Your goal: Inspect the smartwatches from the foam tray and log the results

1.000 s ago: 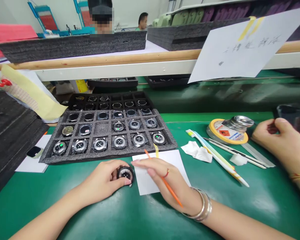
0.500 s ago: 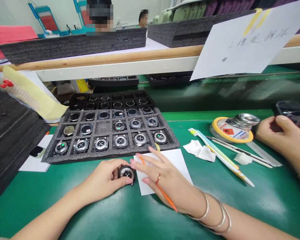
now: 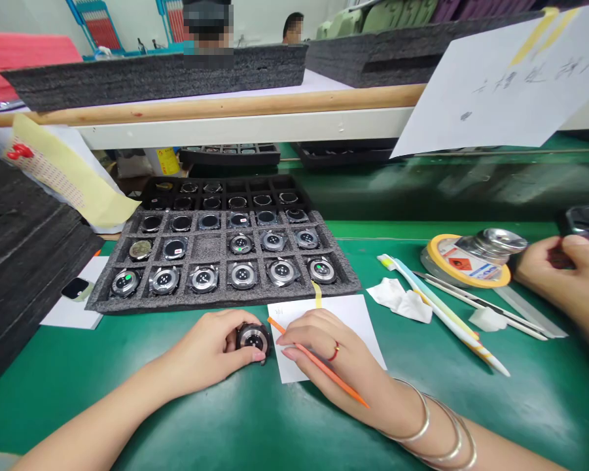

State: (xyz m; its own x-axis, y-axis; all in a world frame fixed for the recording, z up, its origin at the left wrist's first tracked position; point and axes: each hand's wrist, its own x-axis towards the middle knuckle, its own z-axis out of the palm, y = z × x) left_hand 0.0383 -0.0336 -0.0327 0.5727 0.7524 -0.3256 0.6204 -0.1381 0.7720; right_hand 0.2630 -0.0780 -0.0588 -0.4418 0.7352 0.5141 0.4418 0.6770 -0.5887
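Observation:
On the green tabletop, my left hand (image 3: pixel 220 343) is closed around a round smartwatch case (image 3: pixel 254 338), its sensor back facing up. My right hand (image 3: pixel 324 350) is closed on a thin orange stick (image 3: pixel 331 373), a pry tool or pen by its look, and its tip points toward the watch. Below that hand lies a white sheet of paper (image 3: pixel 358 320) with faint marks at its upper left. Behind both hands stands a grey foam tray (image 3: pixel 206 248) whose compartments hold several watch cases, some with the back up, others with the glass up.
Right of the paper are a crumpled tissue (image 3: pixel 400 301), a toothbrush (image 3: pixel 446 314), tweezers (image 3: pixel 485 307), a tape roll (image 3: pixel 471 261) with a metal-topped bottle. A co-worker's hand (image 3: pixel 559 268) holds a dark object at far right. A shelf edge (image 3: pixel 255 124) crosses above. Foam sheets (image 3: pixel 24 261) stack left.
My right hand's fingers, spread before, have closed around the orange stick, swinging its tip toward the watch. My left hand keeps its hold. The whole view has shifted slightly.

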